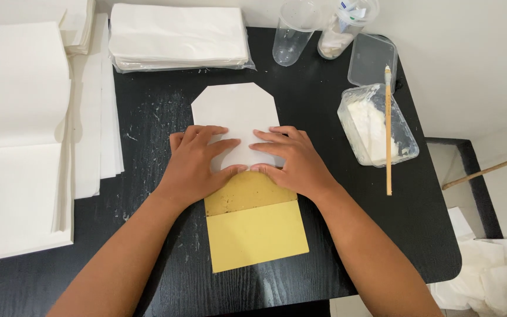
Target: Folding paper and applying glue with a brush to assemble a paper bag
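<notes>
Your left hand (198, 161) and right hand (291, 161) lie flat, fingers spread open and gripping nothing, pressing the white paper sheet with clipped top corners (236, 111) down on the black wooden bench (165, 105). The sheet sits mid-bench, its lower edge overlapping the folded yellow paper piece (254, 226) just nearer you. Both look thin, light and limp, easily creased, so I judge flat palms or edge pinches suit them best. The sheet's long axis runs away from you, clipped end pointing towards the wrapped stack of white paper (177, 35) at the bench's far edge.
</notes>
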